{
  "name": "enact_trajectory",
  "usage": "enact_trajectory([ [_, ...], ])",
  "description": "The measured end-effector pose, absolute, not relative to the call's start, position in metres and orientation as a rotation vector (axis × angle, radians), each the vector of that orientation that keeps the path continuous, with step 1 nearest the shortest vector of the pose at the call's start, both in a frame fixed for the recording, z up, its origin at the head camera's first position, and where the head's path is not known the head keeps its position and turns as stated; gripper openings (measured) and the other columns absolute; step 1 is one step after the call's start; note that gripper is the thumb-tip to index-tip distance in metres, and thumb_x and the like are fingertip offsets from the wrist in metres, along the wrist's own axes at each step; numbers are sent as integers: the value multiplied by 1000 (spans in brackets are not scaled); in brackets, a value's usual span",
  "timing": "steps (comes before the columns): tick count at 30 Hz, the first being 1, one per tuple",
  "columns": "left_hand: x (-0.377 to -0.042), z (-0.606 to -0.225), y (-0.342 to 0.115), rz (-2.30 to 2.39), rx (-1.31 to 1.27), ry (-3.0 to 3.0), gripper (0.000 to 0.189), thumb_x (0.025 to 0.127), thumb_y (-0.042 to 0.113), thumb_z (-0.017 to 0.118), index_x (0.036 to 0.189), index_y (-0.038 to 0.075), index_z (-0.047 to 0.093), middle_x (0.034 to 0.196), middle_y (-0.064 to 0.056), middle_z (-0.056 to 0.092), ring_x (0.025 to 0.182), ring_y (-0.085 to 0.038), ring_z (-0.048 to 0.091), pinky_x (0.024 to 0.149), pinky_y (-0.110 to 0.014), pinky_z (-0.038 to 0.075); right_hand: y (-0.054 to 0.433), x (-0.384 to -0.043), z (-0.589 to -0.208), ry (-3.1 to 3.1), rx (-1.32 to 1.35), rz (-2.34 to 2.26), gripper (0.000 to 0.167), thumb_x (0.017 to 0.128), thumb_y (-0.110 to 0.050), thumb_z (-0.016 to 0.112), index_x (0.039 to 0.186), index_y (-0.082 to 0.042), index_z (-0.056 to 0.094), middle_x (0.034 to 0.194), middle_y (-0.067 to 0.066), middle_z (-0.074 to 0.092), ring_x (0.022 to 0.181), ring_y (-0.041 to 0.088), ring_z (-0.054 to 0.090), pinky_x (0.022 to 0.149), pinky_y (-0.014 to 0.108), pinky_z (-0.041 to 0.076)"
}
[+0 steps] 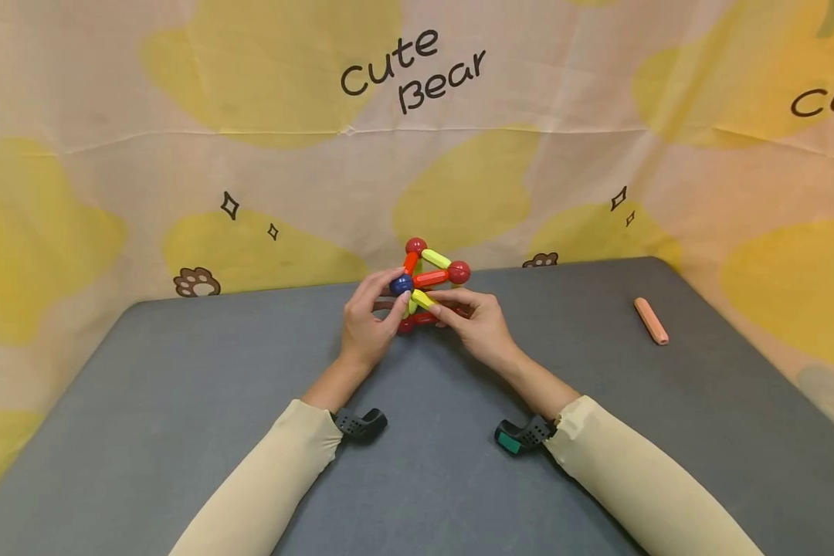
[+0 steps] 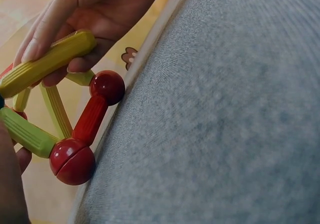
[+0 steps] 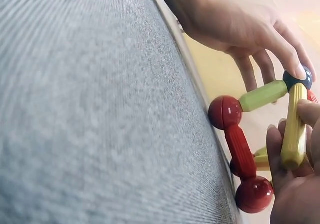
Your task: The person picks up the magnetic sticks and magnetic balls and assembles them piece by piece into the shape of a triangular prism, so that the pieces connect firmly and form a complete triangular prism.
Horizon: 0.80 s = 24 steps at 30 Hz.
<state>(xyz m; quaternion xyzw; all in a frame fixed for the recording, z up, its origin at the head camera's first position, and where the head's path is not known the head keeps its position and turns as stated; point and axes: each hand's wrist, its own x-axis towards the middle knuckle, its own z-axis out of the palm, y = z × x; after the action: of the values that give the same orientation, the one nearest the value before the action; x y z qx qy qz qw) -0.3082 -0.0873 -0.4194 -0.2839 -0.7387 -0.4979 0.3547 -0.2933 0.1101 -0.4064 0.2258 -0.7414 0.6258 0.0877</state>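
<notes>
A frame of coloured building rods and balls stands upright on the table between the hands. My left hand (image 1: 367, 323) holds its blue ball (image 1: 401, 285) between thumb and fingers. With thumb and fingers, my right hand (image 1: 485, 328) pinches a yellow rod (image 1: 422, 300), whose far end meets the blue ball in the right wrist view. A light green rod (image 3: 264, 95) runs from that ball down to a red ball (image 3: 225, 112), and a red rod (image 3: 241, 151) joins it to another red ball. Higher up sit a top red ball (image 1: 416, 246) and a right-hand red ball (image 1: 459, 272).
One loose orange rod (image 1: 651, 321) lies at the right of the grey table (image 1: 181, 432). A printed cloth (image 1: 306, 177) hangs right behind the table's back edge. Each wrist wears a black strap, the left strap (image 1: 360, 425) and the right strap (image 1: 524, 435).
</notes>
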Motion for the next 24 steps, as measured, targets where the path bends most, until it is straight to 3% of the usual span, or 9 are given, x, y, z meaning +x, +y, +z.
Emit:
enact_trajectory([
  [3,-309,-420,-87,-1279,-735,-1914,36,94,10,71,130,7,66,124,-14,67,93,-26,72,74,-38,63,111,-293,-407,-2216,673,1849,28,93,-9,71,120,0,73,114,22,74,89,40,72,75,26,61],
  [5,-309,-420,-86,-1279,-734,-1915,36,94,10,71,129,6,66,124,-14,67,93,-26,72,74,-37,63,113,-292,-406,-2212,643,1799,28,93,-12,73,119,-1,74,112,20,75,89,28,74,76,24,61],
  [9,-309,-420,-85,-1283,-742,-1913,36,94,11,70,130,7,66,124,-14,67,93,-26,72,74,-37,63,121,-293,-406,-2079,433,1668,18,93,-19,74,100,-2,77,89,18,75,72,11,68,65,18,54],
  [11,-309,-420,-85,-1290,-745,-1910,37,94,10,70,130,8,66,125,-14,67,93,-26,72,73,-38,63,125,-294,-409,-2022,298,1618,22,93,-24,74,93,-1,73,80,18,69,66,15,60,60,21,48],
  [14,-308,-420,-86,-1308,-738,-1906,37,94,7,70,130,6,66,125,-14,67,93,-27,71,73,-41,63,130,-298,-414,-2125,241,1631,35,90,-30,77,109,-3,64,97,16,66,85,22,61,74,29,49],
  [18,-308,-420,-85,-1309,-709,-1935,38,93,4,71,130,3,65,126,-17,66,94,-29,70,75,-45,63,134,-302,-420,-2466,429,1621,78,84,-33,82,148,-13,44,138,13,58,123,30,57,104,48,48],
  [20,-307,-419,-84,-1308,-696,-1952,38,93,2,70,130,0,64,126,-19,66,95,-31,70,75,-47,62,135,-302,-421,-2536,511,1617,85,81,-31,84,151,-13,40,141,14,57,124,34,57,105,53,48],
  [24,-297,-409,-81,-1320,-692,-1956,37,92,-3,68,128,-6,63,125,-24,65,93,-36,69,75,-51,62,134,-305,-421,-2507,517,1637,74,80,-27,87,142,-10,50,127,14,66,111,30,64,96,45,52],
])
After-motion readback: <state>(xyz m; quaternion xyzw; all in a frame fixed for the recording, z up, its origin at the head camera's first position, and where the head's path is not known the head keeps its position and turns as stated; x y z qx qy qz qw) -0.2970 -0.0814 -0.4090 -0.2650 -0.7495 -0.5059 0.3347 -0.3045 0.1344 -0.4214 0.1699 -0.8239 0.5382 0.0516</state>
